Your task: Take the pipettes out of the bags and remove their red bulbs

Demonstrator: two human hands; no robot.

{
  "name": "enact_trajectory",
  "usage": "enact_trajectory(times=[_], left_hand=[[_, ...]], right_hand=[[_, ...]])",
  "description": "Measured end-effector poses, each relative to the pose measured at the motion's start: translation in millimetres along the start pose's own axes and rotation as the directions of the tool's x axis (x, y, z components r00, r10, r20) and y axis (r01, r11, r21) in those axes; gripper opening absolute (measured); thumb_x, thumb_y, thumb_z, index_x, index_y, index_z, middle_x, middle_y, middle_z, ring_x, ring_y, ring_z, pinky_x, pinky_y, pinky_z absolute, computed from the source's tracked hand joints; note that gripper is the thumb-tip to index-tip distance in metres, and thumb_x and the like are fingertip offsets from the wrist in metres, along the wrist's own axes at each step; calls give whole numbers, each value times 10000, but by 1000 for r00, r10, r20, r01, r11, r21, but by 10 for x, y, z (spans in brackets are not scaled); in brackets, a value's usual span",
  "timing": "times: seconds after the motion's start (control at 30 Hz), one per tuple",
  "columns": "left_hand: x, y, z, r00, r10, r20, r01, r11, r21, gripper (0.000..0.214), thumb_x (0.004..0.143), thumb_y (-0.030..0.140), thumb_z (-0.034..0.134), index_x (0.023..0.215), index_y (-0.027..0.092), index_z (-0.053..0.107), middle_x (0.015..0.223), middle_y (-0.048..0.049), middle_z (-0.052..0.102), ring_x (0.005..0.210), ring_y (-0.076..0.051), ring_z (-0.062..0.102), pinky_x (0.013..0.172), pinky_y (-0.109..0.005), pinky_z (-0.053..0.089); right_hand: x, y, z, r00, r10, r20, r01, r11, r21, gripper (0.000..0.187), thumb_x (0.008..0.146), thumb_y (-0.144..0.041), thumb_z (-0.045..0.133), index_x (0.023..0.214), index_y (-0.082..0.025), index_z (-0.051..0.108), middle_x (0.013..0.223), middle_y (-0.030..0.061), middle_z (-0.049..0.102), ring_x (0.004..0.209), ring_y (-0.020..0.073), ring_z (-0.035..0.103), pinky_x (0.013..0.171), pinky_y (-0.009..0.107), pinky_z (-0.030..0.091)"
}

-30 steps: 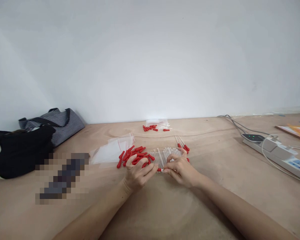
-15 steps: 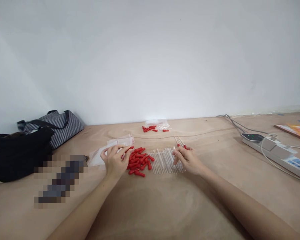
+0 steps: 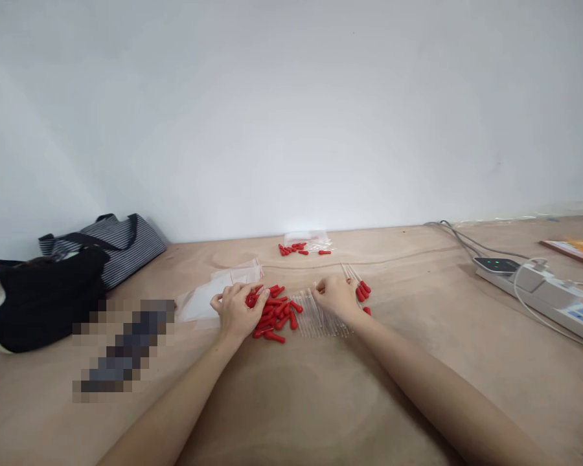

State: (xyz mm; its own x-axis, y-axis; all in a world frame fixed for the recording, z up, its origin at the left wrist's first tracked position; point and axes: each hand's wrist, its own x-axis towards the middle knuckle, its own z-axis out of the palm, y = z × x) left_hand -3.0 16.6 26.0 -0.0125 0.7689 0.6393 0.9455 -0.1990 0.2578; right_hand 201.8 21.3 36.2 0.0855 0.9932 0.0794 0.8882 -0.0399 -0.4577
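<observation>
A heap of small red caps [image 3: 273,315] lies on the wooden table [image 3: 301,401], with a row of clear thin tubes [image 3: 317,320] just to its right. My left hand [image 3: 236,309] rests at the left edge of the heap, fingers curled and pinching a red cap. My right hand [image 3: 336,296] sits on the far end of the tubes, fingers bent down onto them. Behind my right hand lie a few tubes with red caps fitted [image 3: 360,287].
Clear plastic bags [image 3: 214,292] lie left of the heap. A smaller bag with red caps [image 3: 302,243] sits near the wall. Two cloth bags [image 3: 68,275] stand at the far left, a power strip with cables [image 3: 539,288] at the right.
My left hand shifted right from the plastic bags to the edge of the red caps. My right hand moved left from the capped tubes onto the loose tubes.
</observation>
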Motion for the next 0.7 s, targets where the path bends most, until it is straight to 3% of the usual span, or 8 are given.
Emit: enact_trajectory(times=[0.17,0.3,0.4,0.43,0.5,0.6,0.7], left_hand=[[-111,129,-70,970,168,-173,-174,984,-25,154,762,353,547,760,253,664,718,-14,620,757,-186,534,791,-385,218],[-201,249,-111,916,332,-226,-356,932,-75,128,766,305,556,714,259,663,687,-1,623,709,-163,545,774,-373,246],[-237,309,-127,876,404,-264,-444,889,-113,124,764,272,565,679,254,653,651,11,617,677,-151,551,754,-366,269],[-244,322,-128,868,419,-267,-462,879,-121,120,763,261,567,676,254,650,643,15,615,676,-151,554,751,-365,274],[-253,340,-124,859,441,-260,-484,865,-132,110,760,246,570,681,259,646,637,21,615,686,-154,561,752,-368,277],[-259,351,-117,855,460,-239,-499,855,-140,103,756,237,572,687,264,643,644,23,621,703,-159,564,760,-374,278],[-262,349,-122,854,468,-226,-504,852,-141,110,756,227,567,682,264,640,641,24,621,706,-161,561,758,-377,278]], right_hand=[[-14,-10,102,999,-11,-32,8,996,-84,210,753,-312,469,792,-193,637,781,76,658,838,216,571,874,432,188],[79,127,-12,997,-8,-82,3,998,-61,233,748,-336,454,814,-194,627,815,84,653,866,226,564,839,418,241],[227,400,-213,986,104,-127,-110,993,-36,221,733,-324,452,814,-209,622,835,75,650,873,226,562,824,407,277],[276,513,-278,972,198,-123,-202,979,-22,209,714,-321,470,811,-213,620,825,69,649,875,226,560,821,400,288],[354,733,-376,958,269,-100,-273,962,-23,218,675,-323,506,809,-194,621,773,81,645,833,241,567,780,399,321],[413,962,-411,951,308,-24,-309,951,-19,148,615,-309,553,642,-179,618,616,60,618,689,228,580,697,367,360],[446,1032,-348,954,294,56,-295,956,6,112,583,-249,567,497,-179,577,492,33,567,583,189,568,592,297,374]])
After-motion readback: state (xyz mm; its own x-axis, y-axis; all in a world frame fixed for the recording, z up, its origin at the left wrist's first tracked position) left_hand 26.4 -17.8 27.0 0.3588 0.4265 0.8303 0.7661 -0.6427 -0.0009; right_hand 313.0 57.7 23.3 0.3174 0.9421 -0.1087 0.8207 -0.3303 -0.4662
